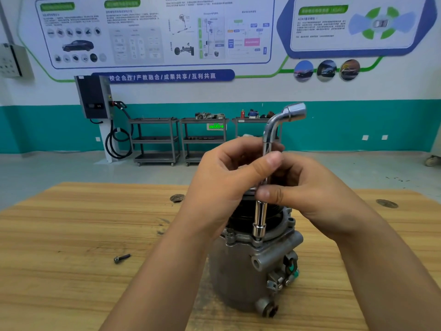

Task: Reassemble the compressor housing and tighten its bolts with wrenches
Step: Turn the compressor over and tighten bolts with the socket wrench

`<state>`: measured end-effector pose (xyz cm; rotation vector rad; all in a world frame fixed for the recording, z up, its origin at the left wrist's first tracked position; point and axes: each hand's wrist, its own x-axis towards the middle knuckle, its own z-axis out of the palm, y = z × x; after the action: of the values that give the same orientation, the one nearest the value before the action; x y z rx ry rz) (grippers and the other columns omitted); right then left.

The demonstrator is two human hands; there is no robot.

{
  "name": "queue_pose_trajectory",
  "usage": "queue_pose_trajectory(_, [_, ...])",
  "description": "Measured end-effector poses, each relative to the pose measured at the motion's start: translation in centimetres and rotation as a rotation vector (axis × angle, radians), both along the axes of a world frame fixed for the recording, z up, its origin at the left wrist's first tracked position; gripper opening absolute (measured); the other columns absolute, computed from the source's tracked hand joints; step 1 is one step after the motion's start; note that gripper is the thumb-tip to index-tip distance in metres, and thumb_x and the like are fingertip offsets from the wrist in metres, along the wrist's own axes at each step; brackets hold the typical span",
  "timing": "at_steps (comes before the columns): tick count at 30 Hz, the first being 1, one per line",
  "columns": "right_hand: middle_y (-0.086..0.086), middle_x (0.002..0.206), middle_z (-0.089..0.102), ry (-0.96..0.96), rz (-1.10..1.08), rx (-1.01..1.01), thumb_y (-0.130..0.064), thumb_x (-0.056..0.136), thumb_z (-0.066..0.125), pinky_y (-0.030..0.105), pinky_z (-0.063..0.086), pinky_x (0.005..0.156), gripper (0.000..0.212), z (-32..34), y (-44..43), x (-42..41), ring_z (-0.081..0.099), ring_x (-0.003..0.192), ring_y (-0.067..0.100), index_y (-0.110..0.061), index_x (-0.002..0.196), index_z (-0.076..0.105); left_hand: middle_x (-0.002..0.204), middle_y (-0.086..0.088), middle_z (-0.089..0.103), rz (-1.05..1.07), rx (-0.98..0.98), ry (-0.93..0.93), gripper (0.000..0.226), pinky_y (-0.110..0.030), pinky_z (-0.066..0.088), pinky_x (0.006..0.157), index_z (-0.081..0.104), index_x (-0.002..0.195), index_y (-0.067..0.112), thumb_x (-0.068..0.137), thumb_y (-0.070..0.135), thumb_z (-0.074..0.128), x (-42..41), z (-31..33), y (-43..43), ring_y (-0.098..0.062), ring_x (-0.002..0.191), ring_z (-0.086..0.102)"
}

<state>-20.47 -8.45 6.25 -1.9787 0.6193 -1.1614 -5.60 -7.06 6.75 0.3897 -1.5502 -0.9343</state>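
A grey metal compressor housing (238, 266) stands upright on the wooden table (71, 235), its dark ribbed core showing at the top. A chrome L-shaped socket wrench (260, 220) stands upright with its lower socket on a bolt at the housing's top flange. Its bent upper end (288, 114) points right. My left hand (226, 177) curls its fingers and thumb round the wrench shaft from the left. My right hand (303, 187) pinches the shaft lower down from the right. A loose dark bolt (121, 258) lies on the table to the left of the housing.
The table has knot holes at the middle back (177, 198) and at the right back (386, 203). Beyond the table's far edge is open floor, then grey tool carts (202, 139) and a charging unit (95, 96) against the teal wall.
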Motion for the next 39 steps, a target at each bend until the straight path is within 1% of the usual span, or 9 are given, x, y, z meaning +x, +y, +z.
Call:
queue_pose_trajectory(3, [0.012, 0.091, 0.068, -0.009, -0.017, 0.008, -0.024, 0.064, 0.077, 0.026, 0.054, 0.076, 0.029, 0.03, -0.02, 0.03, 0.068, 0.088, 0.019, -0.023, 0.092, 0.069, 0.077, 0.006, 0.071, 0.016, -0.005, -0.004, 0.014, -0.018, 0.052, 0.07, 0.076, 0.078, 0.025, 0.075, 0.016, 0.066, -0.02, 0.04, -0.04, -0.007, 0.078, 0.067])
queue_pose_trajectory(6, [0.011, 0.094, 0.07, 0.007, 0.011, 0.008, -0.032, 0.063, 0.077, 0.03, 0.056, 0.08, 0.034, 0.09, 0.05, -0.04, 0.068, 0.093, 0.023, -0.022, 0.095, 0.07, 0.078, 0.005, 0.071, 0.03, 0.016, 0.009, 0.014, -0.02, 0.053, 0.069, 0.076, 0.077, 0.023, 0.073, 0.015, 0.066, 0.02, 0.09, -0.08, -0.008, 0.078, 0.068])
queue_pose_trajectory(11, [0.001, 0.093, 0.074, -0.012, 0.144, 0.038, -0.02, 0.075, 0.068, 0.019, 0.051, 0.078, 0.024, 0.21, 0.29, -0.14, 0.069, 0.093, 0.014, -0.026, 0.097, 0.074, 0.076, 0.004, 0.071, 0.003, 0.088, 0.001, 0.015, -0.029, 0.048, 0.059, 0.075, 0.076, 0.02, 0.077, 0.016, 0.061, 0.25, 0.12, 0.02, -0.017, 0.071, 0.061])
queue_pose_trajectory(13, [0.001, 0.09, 0.074, -0.018, 0.16, 0.058, -0.021, 0.076, 0.065, 0.018, 0.05, 0.079, 0.024, 0.17, 0.24, -0.25, 0.069, 0.093, 0.013, -0.025, 0.098, 0.074, 0.074, 0.005, 0.07, -0.026, 0.104, 0.0, 0.012, -0.024, 0.041, 0.052, 0.075, 0.076, 0.02, 0.079, 0.016, 0.064, 0.27, 0.2, 0.14, -0.019, 0.066, 0.055])
queue_pose_trajectory(17, [0.001, 0.091, 0.074, -0.03, 0.172, 0.077, -0.019, 0.077, 0.063, 0.018, 0.05, 0.081, 0.026, 0.05, 0.09, -0.4, 0.069, 0.094, 0.013, -0.022, 0.102, 0.072, 0.073, 0.006, 0.07, -0.081, 0.117, 0.021, 0.01, -0.014, 0.039, 0.043, 0.069, 0.084, 0.013, 0.083, 0.013, 0.059, 0.39, 0.32, 0.24, -0.007, 0.059, 0.058])
queue_pose_trajectory(21, [-0.003, 0.085, 0.073, -0.054, 0.161, 0.072, -0.023, 0.073, 0.067, 0.017, 0.051, 0.076, 0.021, 0.08, 0.11, -0.24, 0.07, 0.085, 0.011, -0.025, 0.092, 0.074, 0.078, 0.006, 0.067, -0.086, 0.089, -0.017, 0.02, -0.024, 0.042, 0.053, 0.069, 0.094, 0.019, 0.082, 0.018, 0.053, 0.61, 0.27, 0.2, -0.017, 0.069, 0.052])
queue_pose_trajectory(28, [-0.001, 0.084, 0.07, -0.034, 0.093, 0.026, -0.025, 0.067, 0.076, 0.021, 0.052, 0.073, 0.023, 0.04, 0.1, -0.09, 0.067, 0.085, 0.011, -0.024, 0.089, 0.071, 0.082, 0.007, 0.068, -0.014, 0.003, -0.052, 0.015, -0.021, 0.053, 0.072, 0.073, 0.085, 0.024, 0.081, 0.016, 0.061, 0.33, 0.03, 0.14, -0.007, 0.083, 0.065])
queue_pose_trajectory(32, [0.01, 0.095, 0.07, -0.03, 0.037, 0.042, -0.018, 0.067, 0.074, 0.023, 0.053, 0.076, 0.029, -0.01, 0.0, 0.01, 0.068, 0.091, 0.016, -0.02, 0.095, 0.069, 0.079, 0.006, 0.068, 0.017, -0.031, -0.052, 0.015, -0.018, 0.051, 0.072, 0.074, 0.081, 0.025, 0.078, 0.013, 0.064, 0.06, -0.09, -0.07, -0.007, 0.081, 0.065])
queue_pose_trajectory(39, [0.005, 0.092, 0.072, -0.035, 0.024, 0.049, -0.018, 0.066, 0.074, 0.02, 0.052, 0.072, 0.028, 0.08, 0.16, 0.11, 0.069, 0.088, 0.015, -0.017, 0.093, 0.07, 0.085, 0.005, 0.071, -0.015, -0.003, -0.031, 0.02, -0.021, 0.052, 0.074, 0.076, 0.083, 0.026, 0.079, 0.013, 0.061, 0.12, -0.08, -0.13, -0.009, 0.085, 0.068])
